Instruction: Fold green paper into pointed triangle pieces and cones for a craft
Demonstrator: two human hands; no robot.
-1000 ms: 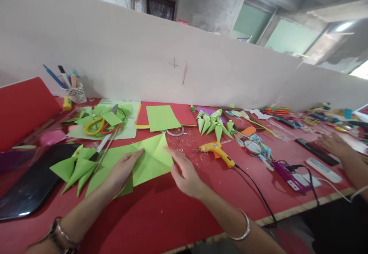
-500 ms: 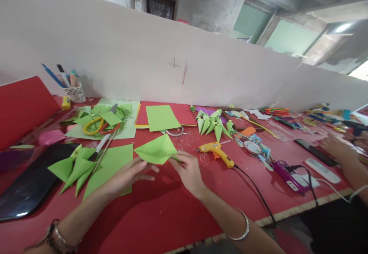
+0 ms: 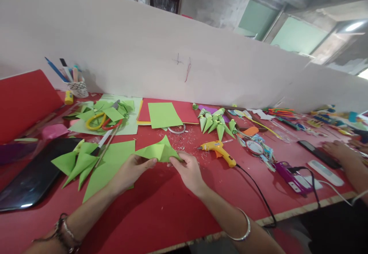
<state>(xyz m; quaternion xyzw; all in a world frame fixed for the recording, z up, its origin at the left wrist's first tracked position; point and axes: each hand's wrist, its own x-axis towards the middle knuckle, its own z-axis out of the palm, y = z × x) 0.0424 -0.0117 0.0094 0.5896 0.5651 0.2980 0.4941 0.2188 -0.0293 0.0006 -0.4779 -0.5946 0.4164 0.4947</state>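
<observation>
Paper (image 3: 162, 150), green and partly folded, spans the space between the two hands, seemingly raised over the red table (image 3: 161, 223). One peak stands up near its middle, and the sides slope down towards the hands. The left hand (image 3: 126, 173) has its grip closed on the left end, thumb on the near side. The right hand (image 3: 191, 173) pinches the right end in the same way, thumb close to the lower edge; its fingers behind the paper are mostly hidden.

It should weigh next to nothing, so the grip needs hardly any force. The raised peak suggests a sheet crisp enough to hold a crease, yet soft enough to bend under a thumb. Squeezing hard would probably leave stray dents, and pulling the ends apart could flatten the peak or start a tear. The surface looks dry and matt, unlikely to slip between finger and thumb. The best places to take hold are the two ends, or right along a fold where the layers stiffen each other; the thin tip of the peak would likely buckle if pressed.

A flat green sheet (image 3: 117, 154) lies by the left forearm, and the yellow glue gun (image 3: 220, 149) rests to the right.
</observation>
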